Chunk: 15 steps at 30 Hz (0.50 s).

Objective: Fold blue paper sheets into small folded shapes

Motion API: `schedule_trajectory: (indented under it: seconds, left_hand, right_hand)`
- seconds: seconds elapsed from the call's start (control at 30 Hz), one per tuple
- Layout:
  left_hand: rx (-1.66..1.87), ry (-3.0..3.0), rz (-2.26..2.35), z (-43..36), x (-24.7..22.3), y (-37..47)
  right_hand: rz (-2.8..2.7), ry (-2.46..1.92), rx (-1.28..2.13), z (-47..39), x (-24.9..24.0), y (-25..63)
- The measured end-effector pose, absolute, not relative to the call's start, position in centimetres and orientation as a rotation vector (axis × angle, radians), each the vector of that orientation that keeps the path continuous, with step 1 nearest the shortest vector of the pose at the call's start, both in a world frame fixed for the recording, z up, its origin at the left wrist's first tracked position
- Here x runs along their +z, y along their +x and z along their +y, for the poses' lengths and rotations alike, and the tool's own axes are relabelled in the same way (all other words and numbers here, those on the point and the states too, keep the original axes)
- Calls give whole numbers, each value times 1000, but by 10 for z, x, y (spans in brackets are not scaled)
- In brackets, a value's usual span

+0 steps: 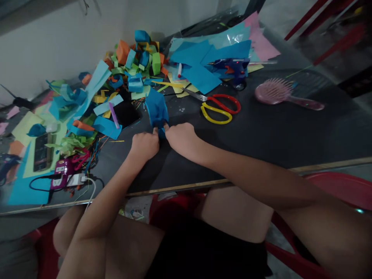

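L hand (145, 146) is pinching the lower edge of the blue piece (157, 107), its grip nearly closed, other fingers curling in. R hand (180, 140) is doing the same just beside it, w/ a fingertip pressing the edge on the R side & the rest folding under. The piece is sitting at 12 o'clock from the hands, over the black table (279, 135), its upper part leaning away.

Hidden: undersides of both hands, so can't tell exactly where the thumbs are lying. Folds in the piece are looking blurry; its bottom is partly hiding b/w the hands.

Taking the piece as centre: scissors (219, 108) are lying at 3 o'clock, handles spreading; brush (274, 93) is resting farther out, approx same dir. Glue gun (236, 69) is lying at 2 o'clock, paper pile (135, 62) is heaping up at 11, phone (43, 153) is lying nr 8.
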<state>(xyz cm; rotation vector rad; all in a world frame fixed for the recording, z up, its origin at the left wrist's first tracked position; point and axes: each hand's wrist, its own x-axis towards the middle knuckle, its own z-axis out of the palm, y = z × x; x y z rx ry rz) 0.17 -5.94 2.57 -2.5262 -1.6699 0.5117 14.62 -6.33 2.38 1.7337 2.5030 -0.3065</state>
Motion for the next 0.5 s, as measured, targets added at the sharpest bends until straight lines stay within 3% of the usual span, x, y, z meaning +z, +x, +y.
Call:
schedule_trajectory:
  seconds: [0.5]
  left_hand:
    - [447,-2638,-1556,-53,25,-14]
  right_hand:
    - [2530,1566,-390,-23,35,191]
